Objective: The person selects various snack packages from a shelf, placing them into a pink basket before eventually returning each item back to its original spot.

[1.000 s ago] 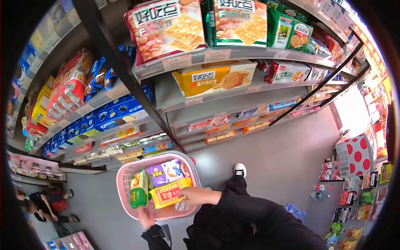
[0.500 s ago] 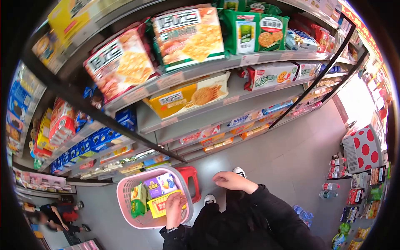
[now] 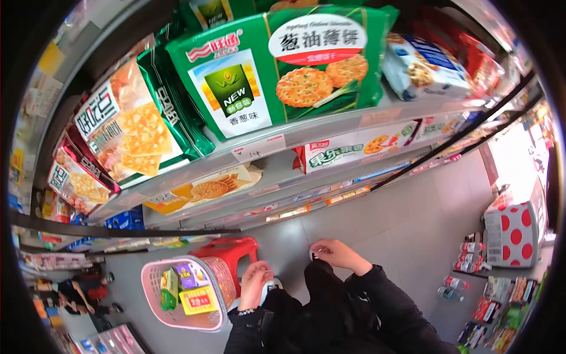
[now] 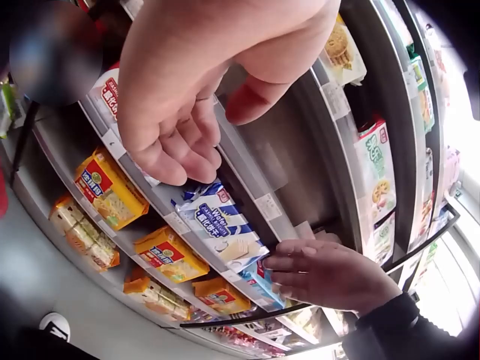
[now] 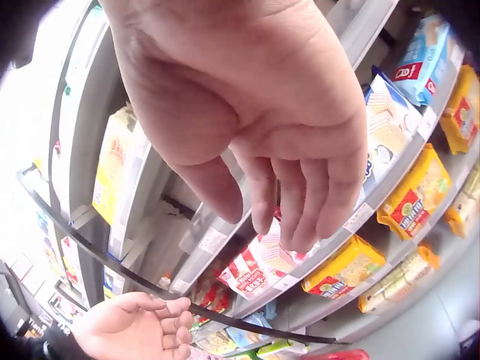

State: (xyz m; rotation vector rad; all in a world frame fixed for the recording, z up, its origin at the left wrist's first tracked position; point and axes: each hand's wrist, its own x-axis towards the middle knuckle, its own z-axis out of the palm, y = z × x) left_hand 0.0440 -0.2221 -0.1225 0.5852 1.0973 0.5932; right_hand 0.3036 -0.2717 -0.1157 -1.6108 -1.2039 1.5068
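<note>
My left hand (image 3: 254, 285) hangs beside the pink basket (image 3: 148, 289) with its fingers loosely bent and nothing in them. To its right, my right hand (image 3: 339, 255) is also bare, fingers relaxed, above my dark-clothed legs. The left wrist view has the left hand (image 4: 202, 90) large in front of shelved biscuits, with the right hand (image 4: 330, 276) farther off. Inside the basket lie a green pack (image 3: 169, 289), a purple pack (image 3: 192, 274) and a yellow biscuit pack (image 3: 198, 301). A large green cracker pack (image 3: 283, 71) stands on the upper shelf ahead.
A red stool (image 3: 230, 253) stands on the floor behind the basket. White-and-green biscuit boxes (image 3: 359, 144) sit one shelf lower. A polka-dot box (image 3: 513, 233) and drink bottles (image 3: 469, 259) are at the right. Another person (image 3: 76, 295) is at the far left.
My right hand has let go of the yellow biscuit pack, and both hands have left the basket. The head view has moved along the shelf, bringing the green cracker pack close; the basket now appears farther left.
</note>
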